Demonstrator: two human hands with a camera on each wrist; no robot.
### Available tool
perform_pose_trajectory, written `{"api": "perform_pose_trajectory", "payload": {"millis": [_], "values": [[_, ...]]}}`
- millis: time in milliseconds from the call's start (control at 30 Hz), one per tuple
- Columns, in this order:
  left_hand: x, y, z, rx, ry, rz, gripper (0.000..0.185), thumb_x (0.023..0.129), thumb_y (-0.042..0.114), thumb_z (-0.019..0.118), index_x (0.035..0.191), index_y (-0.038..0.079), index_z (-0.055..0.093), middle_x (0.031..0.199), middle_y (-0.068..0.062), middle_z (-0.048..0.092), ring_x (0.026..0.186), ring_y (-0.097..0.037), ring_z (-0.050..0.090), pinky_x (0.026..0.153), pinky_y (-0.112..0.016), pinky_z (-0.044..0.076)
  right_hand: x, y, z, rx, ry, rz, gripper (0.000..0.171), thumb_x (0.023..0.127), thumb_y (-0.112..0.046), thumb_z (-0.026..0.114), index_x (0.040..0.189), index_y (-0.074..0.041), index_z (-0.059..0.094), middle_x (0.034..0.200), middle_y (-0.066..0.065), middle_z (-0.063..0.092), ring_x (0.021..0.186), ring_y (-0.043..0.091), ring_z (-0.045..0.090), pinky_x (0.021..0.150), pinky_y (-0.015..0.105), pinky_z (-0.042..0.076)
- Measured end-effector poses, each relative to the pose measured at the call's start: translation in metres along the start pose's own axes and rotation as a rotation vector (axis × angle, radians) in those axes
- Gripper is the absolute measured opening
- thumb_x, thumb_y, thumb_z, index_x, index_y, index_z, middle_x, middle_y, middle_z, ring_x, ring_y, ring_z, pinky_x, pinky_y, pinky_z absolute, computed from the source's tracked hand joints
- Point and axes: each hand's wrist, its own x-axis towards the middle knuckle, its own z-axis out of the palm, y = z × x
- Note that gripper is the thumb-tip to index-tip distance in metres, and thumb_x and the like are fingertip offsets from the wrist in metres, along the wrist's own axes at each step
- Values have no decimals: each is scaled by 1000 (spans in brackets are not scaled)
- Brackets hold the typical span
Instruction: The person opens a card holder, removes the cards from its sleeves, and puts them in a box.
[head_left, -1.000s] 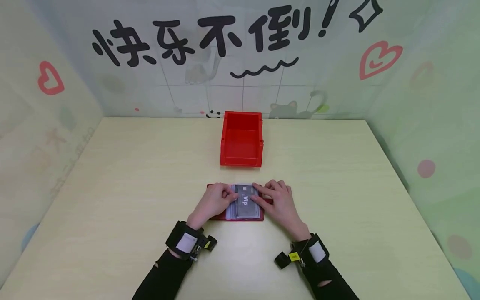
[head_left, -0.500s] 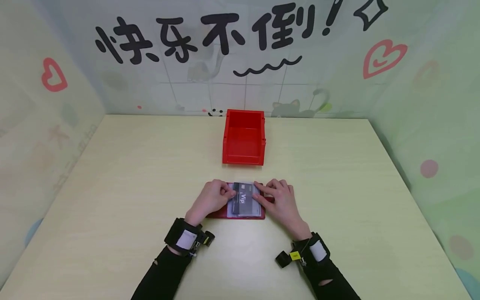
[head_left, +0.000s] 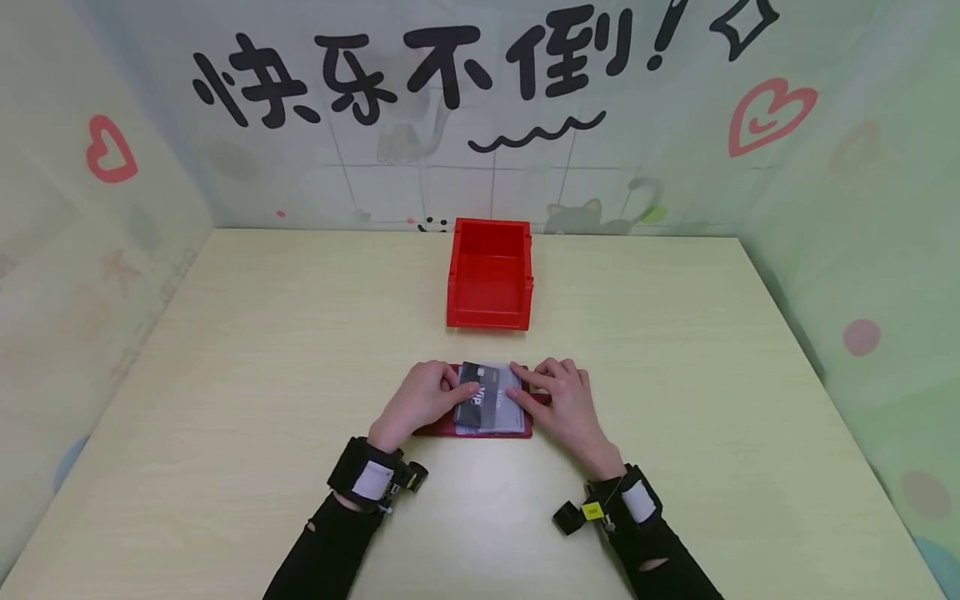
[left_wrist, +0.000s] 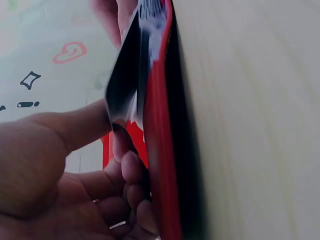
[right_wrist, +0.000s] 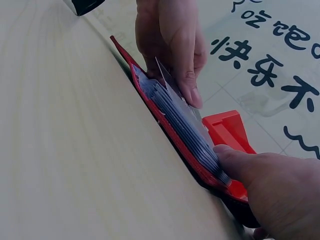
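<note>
On the pale table [head_left: 300, 333], a red bin [head_left: 490, 283] and an opened red card holder [head_left: 442, 428].
From my distant seat I see the bin at the back of the table; the holder lies in front of it, apart from it. The right hand [head_left: 560, 404] lays its thumb and forefinger, quite straight and spread from each other, on the right part of the clear sleeves [head_left: 512, 418] in the holder; I do not see it close around anything. The left hand [head_left: 422, 398] pinches a grey card [head_left: 476, 412] between thumb and fingers, without gap. This card is over the left part of the sleeves, with its pinched edge lifted; how much is inside a sleeve I cannot tell.
</note>
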Motion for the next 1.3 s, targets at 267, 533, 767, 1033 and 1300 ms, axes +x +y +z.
{"api": "perform_pose_trajectory", "payload": {"millis": [267,533,767,1033,1300], "values": [[4,-8,-7,-41,10,-7,20,94,24,71,94,4,67,78,-9,60,74,-18,52,62,-25,39,0,0,0,10,5,-3,45,88,-35,77,130,-21,69,91,4,60,92,22,45,86,40,31],[6,-16,-12,-103,97,-9,18,96,14,67,105,-1,69,86,-14,70,76,-20,57,62,-25,44,-1,1,1,10,15,-10,45,87,-34,78,129,-21,70,89,4,60,93,23,47,88,41,33],[11,-13,-19,-200,187,-38,30,99,12,62,122,-6,62,114,-27,72,99,-34,71,85,-40,60,-1,2,1,7,12,-16,45,87,-34,77,129,-21,70,90,4,61,93,23,48,88,42,33],[29,11,-26,-357,236,-25,40,99,12,61,135,-5,54,124,-27,67,110,-38,69,94,-46,57,-1,1,1,11,12,-17,46,87,-35,77,130,-21,69,91,4,62,94,22,48,87,40,33],[58,40,-27,-386,277,54,45,100,7,58,142,-3,47,129,-26,65,111,-36,66,99,-46,55,-1,1,0,4,16,-23,44,88,-34,77,129,-20,70,89,3,61,92,22,47,86,40,32]]}}
